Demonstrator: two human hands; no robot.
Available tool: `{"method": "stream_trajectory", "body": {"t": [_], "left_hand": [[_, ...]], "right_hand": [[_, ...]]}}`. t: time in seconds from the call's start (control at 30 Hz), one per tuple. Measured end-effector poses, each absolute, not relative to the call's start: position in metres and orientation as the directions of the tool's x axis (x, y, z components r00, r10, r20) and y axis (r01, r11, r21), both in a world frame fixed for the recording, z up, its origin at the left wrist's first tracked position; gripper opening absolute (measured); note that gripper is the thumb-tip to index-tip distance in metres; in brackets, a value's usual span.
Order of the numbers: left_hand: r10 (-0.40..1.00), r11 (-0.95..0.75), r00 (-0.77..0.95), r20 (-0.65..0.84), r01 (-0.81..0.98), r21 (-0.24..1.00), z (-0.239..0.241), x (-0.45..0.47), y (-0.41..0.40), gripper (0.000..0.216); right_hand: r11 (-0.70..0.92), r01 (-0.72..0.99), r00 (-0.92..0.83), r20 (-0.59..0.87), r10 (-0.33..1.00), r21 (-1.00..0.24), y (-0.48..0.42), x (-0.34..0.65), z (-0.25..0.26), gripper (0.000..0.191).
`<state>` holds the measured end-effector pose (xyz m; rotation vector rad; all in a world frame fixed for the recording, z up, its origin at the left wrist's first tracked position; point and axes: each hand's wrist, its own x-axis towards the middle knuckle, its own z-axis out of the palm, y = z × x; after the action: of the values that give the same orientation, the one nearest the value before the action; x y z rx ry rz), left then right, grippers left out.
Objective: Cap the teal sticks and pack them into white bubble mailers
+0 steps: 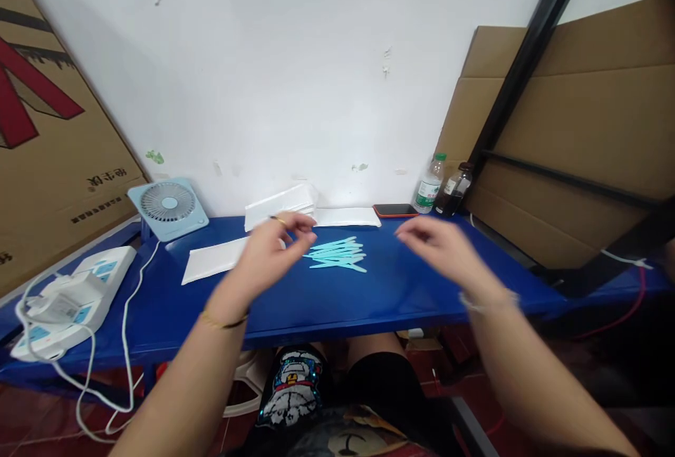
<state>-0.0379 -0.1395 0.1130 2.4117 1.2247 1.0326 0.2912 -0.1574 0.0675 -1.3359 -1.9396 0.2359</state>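
Observation:
Several light-blue sticks [337, 254] lie in a loose pile on the blue table [327, 302]. My left hand [274, 246] hovers just left of the pile, fingers curled and blurred, a ring on one finger. My right hand [440, 242] hovers to the right of the pile, fingers spread and smeared by motion, nothing seen in it. Both hands are above the table, apart from the sticks.
White packets [214, 260] lie left of the sticks, a white stack [279, 205] and another packet [345, 216] by the wall. A small fan [167, 207], power strip with cables [68, 302], phone [394, 210], two bottles [429, 186], cardboard boxes [580, 126] at the sides.

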Motion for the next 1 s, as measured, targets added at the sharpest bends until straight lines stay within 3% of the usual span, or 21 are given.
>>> {"method": "stream_trajectory", "body": {"t": [0.13, 0.2, 0.43, 0.67, 0.87, 1.0], "left_hand": [[0.794, -0.605, 0.551, 0.256, 0.684, 0.407, 0.056, -0.006, -0.103, 0.024], [0.807, -0.588, 0.556, 0.198, 0.727, 0.354, 0.027, 0.001, -0.088, 0.027], [0.821, -0.568, 0.525, 0.224, 0.786, 0.244, -0.004, -0.002, -0.071, 0.017], [0.854, -0.48, 0.385, 0.349, 0.842, 0.246, 0.004, 0.003, -0.083, 0.026], [0.779, -0.626, 0.575, 0.248, 0.706, 0.331, 0.004, 0.017, -0.114, 0.025], [0.775, -0.625, 0.596, 0.21, 0.676, 0.391, -0.004, 0.01, -0.116, 0.023]], "right_hand": [[0.297, 0.784, -0.189, 0.245, 0.951, -0.545, -0.137, 0.257, 0.026, 0.016], [0.252, 0.829, -0.156, 0.226, 0.962, -0.499, -0.129, 0.242, 0.007, 0.016], [0.291, 0.811, -0.249, 0.151, 0.957, -0.507, -0.117, 0.24, 0.001, 0.01], [0.291, 0.795, -0.286, 0.094, 0.954, -0.532, -0.123, 0.268, 0.002, 0.007], [0.353, 0.753, -0.335, 0.138, 0.932, -0.556, -0.131, 0.258, -0.004, 0.007], [0.411, 0.724, -0.384, 0.17, 0.907, -0.554, -0.135, 0.245, -0.003, 0.008]]}}
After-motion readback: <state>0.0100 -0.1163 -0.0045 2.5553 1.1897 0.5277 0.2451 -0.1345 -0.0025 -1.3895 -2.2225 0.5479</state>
